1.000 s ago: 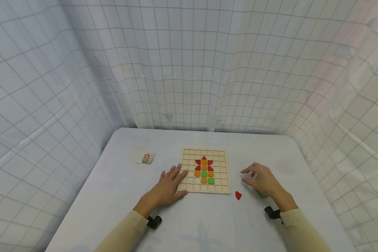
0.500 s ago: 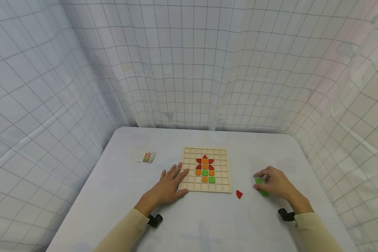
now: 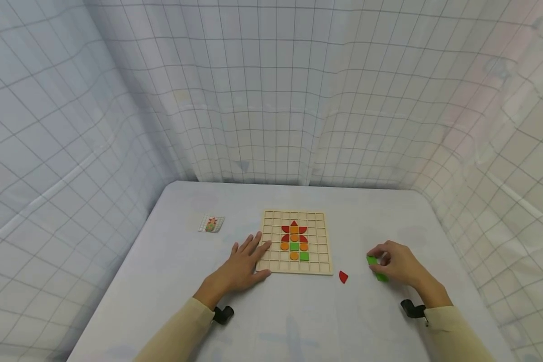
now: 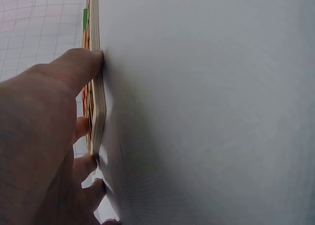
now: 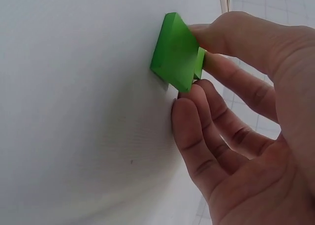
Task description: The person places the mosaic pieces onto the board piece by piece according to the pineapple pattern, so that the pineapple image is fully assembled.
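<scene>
With its fingers spread and straight, my left hand (image 3: 240, 269) rests on the left edge of a wooden grid board (image 3: 320, 244). In the left wrist view its thumb touches the side of the board (image 4: 99, 104). Red, orange and green tiles form a figure on the grid, topped by a red triangle (image 3: 294, 223). To the right of the board, my right hand (image 3: 402, 264) pinches a green square tile (image 5: 199, 63) between thumb and index finger. Another green square tile (image 5: 174, 55) lies right beside it on the table, partly covering it in the right wrist view.
A red quarter-circle tile (image 3: 343, 277) lies on the white table (image 3: 271, 322) between the board and my right hand. At the back left is a small pattern card (image 3: 211, 224) with a similar figure. Gridded curtains (image 3: 262, 100) enclose the table's back and sides.
My right hand has moved right, away from the board's side, to the green tiles, and its thumb and index finger have closed on one. The left hand stays put.
</scene>
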Available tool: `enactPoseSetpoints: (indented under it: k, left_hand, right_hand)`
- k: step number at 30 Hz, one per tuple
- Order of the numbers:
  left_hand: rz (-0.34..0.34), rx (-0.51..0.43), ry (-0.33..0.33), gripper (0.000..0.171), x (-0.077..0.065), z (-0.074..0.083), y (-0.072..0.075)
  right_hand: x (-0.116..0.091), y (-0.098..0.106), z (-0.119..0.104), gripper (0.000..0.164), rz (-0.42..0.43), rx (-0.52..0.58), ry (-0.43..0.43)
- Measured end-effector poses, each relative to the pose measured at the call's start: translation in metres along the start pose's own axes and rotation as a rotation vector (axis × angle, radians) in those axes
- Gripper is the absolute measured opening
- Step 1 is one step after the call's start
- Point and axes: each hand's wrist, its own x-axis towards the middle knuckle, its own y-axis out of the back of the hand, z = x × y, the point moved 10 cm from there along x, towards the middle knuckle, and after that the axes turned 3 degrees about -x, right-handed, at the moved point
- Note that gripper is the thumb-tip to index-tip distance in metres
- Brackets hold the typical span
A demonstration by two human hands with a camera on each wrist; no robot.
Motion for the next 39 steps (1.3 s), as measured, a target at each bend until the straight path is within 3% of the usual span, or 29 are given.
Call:
enactPoseSetpoints:
  k: [10,22,39]
  left_hand:
    - [0.001,0.004,-0.002,0.085,0.002,-0.001,0.002]
    - [0.000,-0.001,-0.005,0.085,0.001,-0.002,0.000]
    - [-0.002,-0.008,-0.004,0.085,0.000,-0.002,-0.001]
  right_hand:
    - [0.013,-0.004,0.000,0.017,0.027,-0.062,-0.039]
    - [0.028,-0.010,-0.019,0.018,0.022,-0.091,0.014]
    - [0.045,-0.025,-0.033,0.021,0.037,-0.071,-0.020]
